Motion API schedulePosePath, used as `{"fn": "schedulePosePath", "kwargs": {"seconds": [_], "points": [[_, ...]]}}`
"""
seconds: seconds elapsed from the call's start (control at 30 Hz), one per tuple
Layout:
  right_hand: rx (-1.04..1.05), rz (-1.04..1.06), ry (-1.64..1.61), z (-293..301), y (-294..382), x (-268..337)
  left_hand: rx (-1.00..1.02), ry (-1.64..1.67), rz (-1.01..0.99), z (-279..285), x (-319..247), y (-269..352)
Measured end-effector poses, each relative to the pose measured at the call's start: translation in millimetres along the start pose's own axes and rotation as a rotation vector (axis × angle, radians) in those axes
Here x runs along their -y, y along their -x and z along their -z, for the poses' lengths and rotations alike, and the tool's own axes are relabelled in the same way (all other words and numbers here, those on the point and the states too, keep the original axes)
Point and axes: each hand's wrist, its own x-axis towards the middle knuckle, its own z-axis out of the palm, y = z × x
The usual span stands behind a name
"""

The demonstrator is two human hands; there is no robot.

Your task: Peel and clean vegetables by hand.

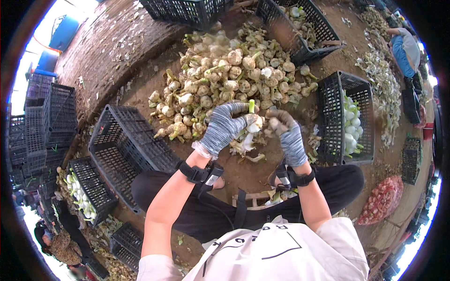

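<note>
My left hand (227, 124), in a grey knitted glove, holds a partly peeled garlic bulb (256, 123) with its cut green stem pointing up. Just to the right, my right hand (286, 135), gloved too, has curled fingers close to the bulb; whether anything is between them cannot be told. Beyond both hands lies a big heap of unpeeled garlic bulbs (225, 82) with soil on their skins. Stripped garlic skins (248, 144) lie on the ground below the held bulb. White peeled garlic bulbs (351, 123) fill part of a black plastic crate (330, 117) on the right.
An empty black crate (132, 140) leans at the left, near a crate of peeled garlic (93, 186). Two crates (188, 12) (302, 45) stand behind the heap. A red mesh sack (381, 200) lies right. Other people (404, 52) (65, 246) are at the far right and lower left.
</note>
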Motion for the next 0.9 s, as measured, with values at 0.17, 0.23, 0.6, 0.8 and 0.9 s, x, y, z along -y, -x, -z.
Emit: {"fn": "schedulePosePath", "kwargs": {"seconds": [0.17,0.23,0.6,0.8,0.9], "points": [[0.259,-0.089,-0.113,-10,-11,29,0.146,0.234,0.129,2,0,2],[0.267,-0.191,-0.162,-8,-8,35,0.172,0.231,0.116,2,0,3],[0.114,0.04,0.15,-10,4,45,0.11,0.1,0.105,-1,0,1],[0.035,0.136,0.134,1,2,25,0.163,0.204,0.101,6,-3,4],[0.093,-0.269,0.164,6,9,17,0.186,0.334,0.107,6,-3,2]]}}
